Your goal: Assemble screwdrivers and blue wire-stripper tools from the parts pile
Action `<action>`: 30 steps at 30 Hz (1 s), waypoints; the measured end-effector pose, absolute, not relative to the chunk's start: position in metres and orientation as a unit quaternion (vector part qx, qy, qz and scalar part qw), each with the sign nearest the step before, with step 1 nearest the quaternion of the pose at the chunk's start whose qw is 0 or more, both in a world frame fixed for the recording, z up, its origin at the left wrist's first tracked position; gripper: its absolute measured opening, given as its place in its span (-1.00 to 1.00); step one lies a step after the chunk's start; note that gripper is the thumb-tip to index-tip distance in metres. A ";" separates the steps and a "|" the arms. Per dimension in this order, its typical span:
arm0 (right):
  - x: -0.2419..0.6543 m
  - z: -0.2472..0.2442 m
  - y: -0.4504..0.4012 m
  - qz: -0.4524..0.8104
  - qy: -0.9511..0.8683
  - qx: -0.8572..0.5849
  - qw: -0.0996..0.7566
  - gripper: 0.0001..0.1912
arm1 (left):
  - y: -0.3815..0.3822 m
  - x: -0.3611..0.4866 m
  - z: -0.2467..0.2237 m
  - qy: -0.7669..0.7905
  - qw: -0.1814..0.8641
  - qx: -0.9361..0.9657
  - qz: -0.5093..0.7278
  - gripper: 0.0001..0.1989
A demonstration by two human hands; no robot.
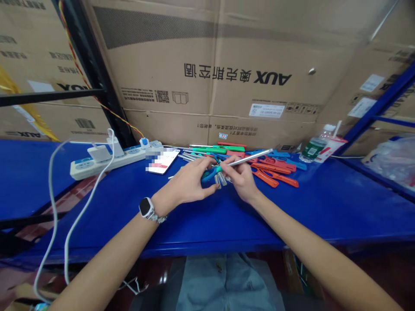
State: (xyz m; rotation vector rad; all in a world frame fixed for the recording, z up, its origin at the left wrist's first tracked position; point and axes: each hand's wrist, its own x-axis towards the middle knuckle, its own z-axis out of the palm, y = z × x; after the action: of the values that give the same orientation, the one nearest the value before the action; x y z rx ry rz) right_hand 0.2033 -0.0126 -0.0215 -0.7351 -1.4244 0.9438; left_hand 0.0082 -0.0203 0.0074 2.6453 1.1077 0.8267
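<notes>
My left hand (pixel 189 179) curls around a blue plastic handle (pixel 210 176), its thumb stretched out below. Pinched in the fingers of my right hand (pixel 241 179) is a slim silver metal rod (pixel 254 156), which slants up to the right. The two hands nearly meet, and a bit of green shows where handle and rod come close; whether they are joined I cannot tell. Small clear plastic pieces (pixel 221 179) lie just under my fingertips. Behind the hands are piled orange handles (pixel 275 175), green handles (pixel 207 150) and blue ones (pixel 293 160), some with metal shafts.
A white power strip (pixel 97 166) with plugs and trailing cables stands at the left, beside a phone (pixel 164 162). A bottle (pixel 313 149) and a cup with a straw (pixel 330 149) stand at the right. Large cardboard boxes (pixel 227 39) wall off the back of the blue table (pixel 207 229).
</notes>
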 end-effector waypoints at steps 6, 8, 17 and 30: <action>0.220 -0.016 -0.006 0.408 -0.549 -0.318 0.656 -0.65 | -0.015 -0.010 0.000 0.414 0.059 0.894 0.160 -0.62; 0.223 -0.012 -0.007 0.406 -0.575 -0.319 0.635 -0.64 | -0.015 -0.008 -0.005 0.382 0.108 0.901 0.174 -0.63; 0.222 -0.021 -0.021 0.389 -0.635 -0.346 0.571 -0.58 | -0.019 0.019 -0.020 0.328 0.241 0.877 0.254 -0.66; 0.238 -0.009 -0.048 0.213 -0.821 -0.447 0.284 -0.74 | -0.059 -0.006 0.007 0.231 -0.006 0.896 0.379 -0.63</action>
State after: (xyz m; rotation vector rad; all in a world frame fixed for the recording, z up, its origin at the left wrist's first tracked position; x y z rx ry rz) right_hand 0.2379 -0.0476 -0.0088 -1.1951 -2.1975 0.5694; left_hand -0.0063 -0.0591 0.0074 2.8250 0.7281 1.1959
